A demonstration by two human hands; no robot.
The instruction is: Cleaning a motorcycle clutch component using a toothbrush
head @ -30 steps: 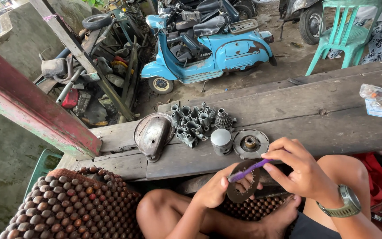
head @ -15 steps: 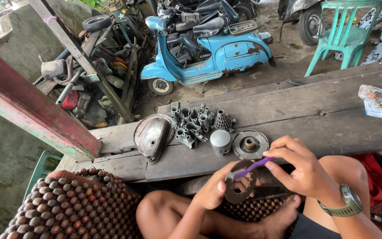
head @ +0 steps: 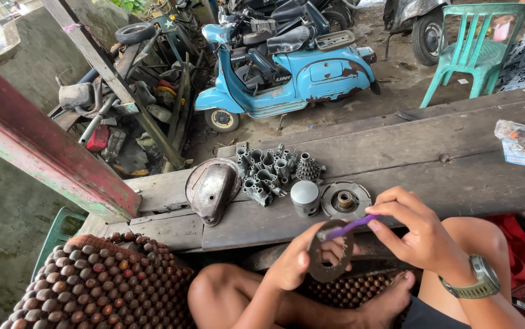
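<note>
My left hand [head: 296, 262] grips a flat toothed metal ring [head: 324, 268] upright over my lap. My right hand [head: 417, 234], with a watch on its wrist, holds a purple toothbrush [head: 350, 226] whose head rests against the ring's upper edge. Just beyond my hands, on the wooden plank bench [head: 433, 164], lie a round clutch plate [head: 344, 200], a grey piston [head: 305, 197], a cluster of small grey metal parts [head: 265, 170] and a domed metal cover [head: 210, 189].
A wooden-bead seat mat [head: 101, 286] lies at lower left. A light blue scooter [head: 293, 70] and a heap of scrap parts [head: 122, 116] stand beyond the bench. A green plastic chair [head: 475, 52] is at upper right. A plastic bag [head: 518, 140] lies on the bench's right.
Both hands with ring and brush have shifted slightly; the brush has moved across the ring's top edge. The parts on the bench have not moved.
</note>
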